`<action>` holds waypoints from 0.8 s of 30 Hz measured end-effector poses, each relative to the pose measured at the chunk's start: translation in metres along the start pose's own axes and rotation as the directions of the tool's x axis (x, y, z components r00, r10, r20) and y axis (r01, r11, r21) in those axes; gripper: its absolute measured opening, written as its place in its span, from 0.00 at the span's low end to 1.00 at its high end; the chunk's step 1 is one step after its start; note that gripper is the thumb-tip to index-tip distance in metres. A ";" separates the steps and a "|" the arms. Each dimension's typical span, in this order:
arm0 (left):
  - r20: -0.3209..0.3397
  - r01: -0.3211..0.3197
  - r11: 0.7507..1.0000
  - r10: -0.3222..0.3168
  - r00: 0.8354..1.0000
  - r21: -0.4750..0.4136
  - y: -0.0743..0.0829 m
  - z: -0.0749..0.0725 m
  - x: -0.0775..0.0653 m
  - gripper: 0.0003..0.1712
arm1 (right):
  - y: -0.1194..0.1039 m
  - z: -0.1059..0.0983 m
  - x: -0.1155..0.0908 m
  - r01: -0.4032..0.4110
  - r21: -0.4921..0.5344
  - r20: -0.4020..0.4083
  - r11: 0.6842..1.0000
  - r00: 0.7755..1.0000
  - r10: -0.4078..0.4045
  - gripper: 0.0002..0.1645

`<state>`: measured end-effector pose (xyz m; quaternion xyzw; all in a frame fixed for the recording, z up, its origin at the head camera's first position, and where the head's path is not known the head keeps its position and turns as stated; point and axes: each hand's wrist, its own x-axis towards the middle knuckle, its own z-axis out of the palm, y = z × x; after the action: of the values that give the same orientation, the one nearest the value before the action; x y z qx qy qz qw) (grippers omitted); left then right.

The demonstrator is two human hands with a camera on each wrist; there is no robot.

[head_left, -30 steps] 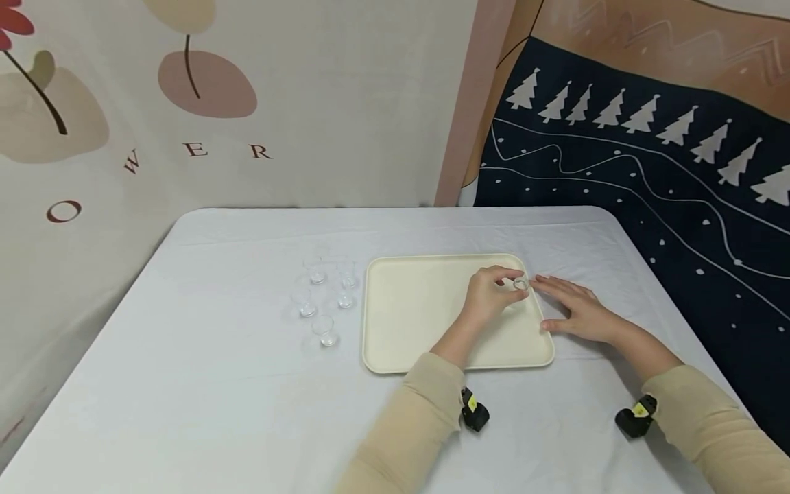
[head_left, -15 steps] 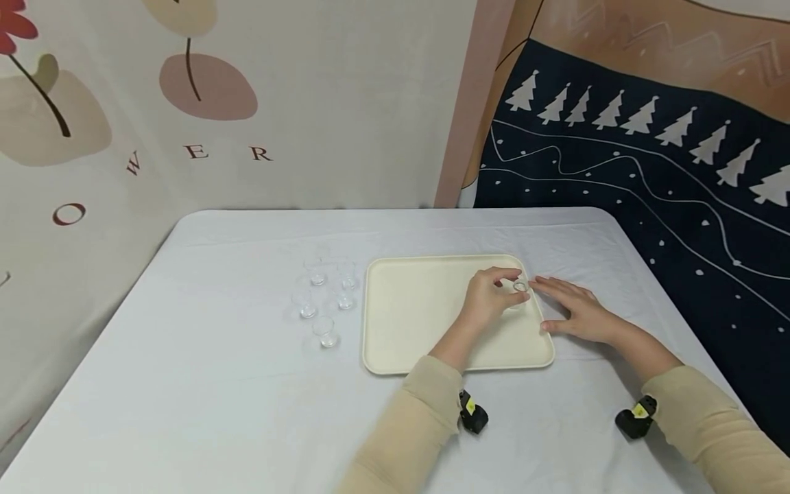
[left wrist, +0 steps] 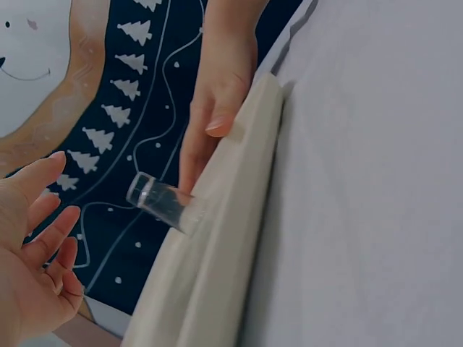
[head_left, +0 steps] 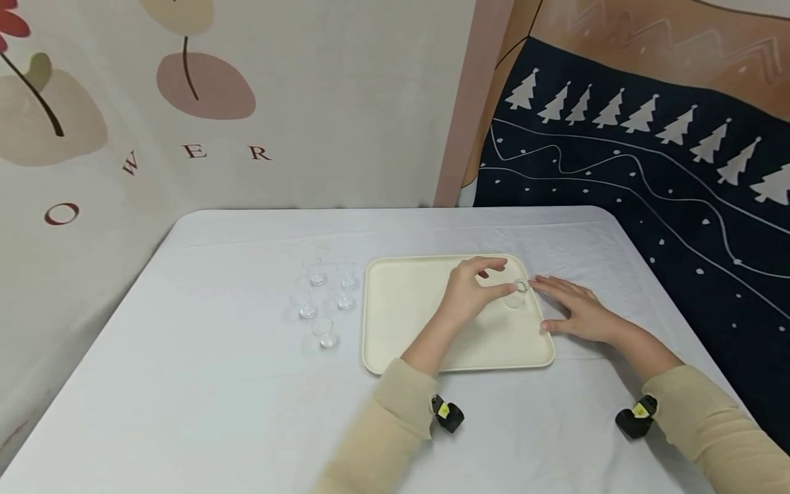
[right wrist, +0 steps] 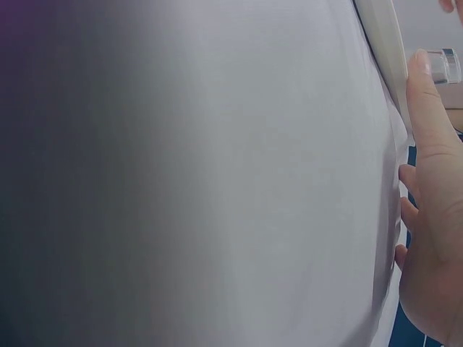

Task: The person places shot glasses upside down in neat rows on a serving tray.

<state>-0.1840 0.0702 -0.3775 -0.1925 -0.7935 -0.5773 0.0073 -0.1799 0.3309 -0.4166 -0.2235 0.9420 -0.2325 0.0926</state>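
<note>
A small clear glass (head_left: pixel 517 295) stands bottom-up on the right part of the cream tray (head_left: pixel 407 302). My left hand (head_left: pixel 472 288) is over the tray just left of it, thumb and fingers spread apart. In the left wrist view a gap shows between that hand (left wrist: pixel 36 253) and the glass (left wrist: pixel 168 204). My right hand (head_left: pixel 574 309) lies along the tray's right edge, fingers stretched out, thumb at the rim. From the right wrist the thumb shows against the tray (right wrist: pixel 391 58), with the glass (right wrist: pixel 440 65) beyond it.
Several more clear glasses (head_left: pixel 327 336) stand upright in a loose group on the white cloth left of the tray. The white-covered table (head_left: pixel 247 412) reaches back to a printed curtain (head_left: pixel 358 123). A dark cloth with tree shapes (head_left: pixel 617 158) hangs at the right.
The left hand has let go of the glass and drawn back to the left, its fingers spreading. The glass stays on the tray. The right hand has not moved.
</note>
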 end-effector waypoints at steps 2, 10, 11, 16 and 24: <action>0.004 -0.011 1.000 0.011 1.000 0.012 0.005 -0.006 -0.002 0.25 | 0.000 -0.001 -0.001 0.003 -0.001 -0.001 1.000 1.000 -0.003 0.48; 0.002 -0.052 0.999 0.052 0.999 0.001 0.023 -0.033 -0.017 0.26 | -0.003 -0.002 -0.002 0.018 0.010 -0.005 1.000 1.000 -0.018 0.47; -0.001 -0.057 0.998 0.057 0.998 -0.001 0.025 -0.037 -0.019 0.25 | -0.003 -0.001 -0.002 0.017 0.011 -0.005 1.000 1.000 -0.017 0.47; -0.013 -0.084 0.996 0.084 0.996 0.006 0.029 -0.056 -0.031 0.26 | -0.004 0.000 -0.001 0.015 0.016 -0.003 1.000 1.000 -0.015 0.48; -0.041 -0.123 0.992 0.124 0.991 0.021 0.029 -0.088 -0.054 0.26 | -0.004 -0.001 -0.002 0.010 0.007 -0.012 1.000 1.000 -0.010 0.48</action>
<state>-0.1432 -0.0192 -0.3348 -0.2290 -0.7851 -0.5722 0.0613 -0.1769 0.3293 -0.4139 -0.2264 0.9407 -0.2376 0.0864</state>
